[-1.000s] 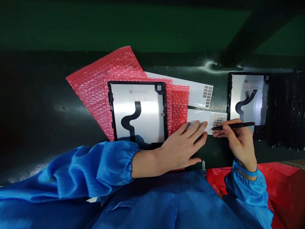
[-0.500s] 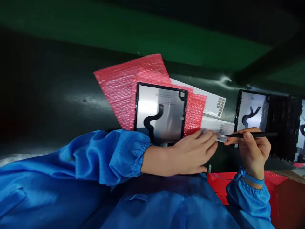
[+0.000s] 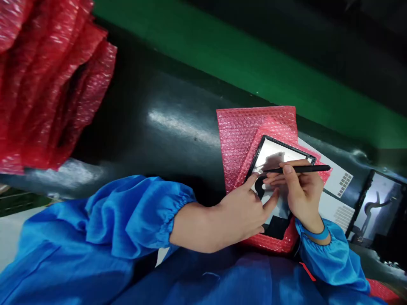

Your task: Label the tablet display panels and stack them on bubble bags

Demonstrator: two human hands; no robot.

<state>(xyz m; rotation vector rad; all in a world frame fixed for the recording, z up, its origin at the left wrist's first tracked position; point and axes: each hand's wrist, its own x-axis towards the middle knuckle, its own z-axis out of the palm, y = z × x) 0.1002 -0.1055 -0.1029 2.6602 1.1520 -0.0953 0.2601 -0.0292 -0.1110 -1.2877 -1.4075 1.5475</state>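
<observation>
A black-framed display panel (image 3: 275, 154) with a silver back and a curved black flex cable lies on red bubble wrap (image 3: 241, 135) on the dark bench. My right hand (image 3: 300, 192) grips black tweezers (image 3: 297, 169) whose tip points left over the panel's upper part. My left hand (image 3: 246, 207) rests on the panel's lower left, forefinger and thumb spread apart around the flex cable, holding nothing. Both arms wear blue sleeves.
White label sheets (image 3: 338, 182) with small grey squares lie right of the panel. A second display panel (image 3: 373, 207) stands further right. A heap of red bubble wrap (image 3: 44, 80) fills the upper left. A green strip (image 3: 241, 55) runs behind the bench.
Both hands moved from the white label sheet onto the display panel. The tweezers' tip now sits over the panel. The camera swung left, bringing the bubble wrap heap into view.
</observation>
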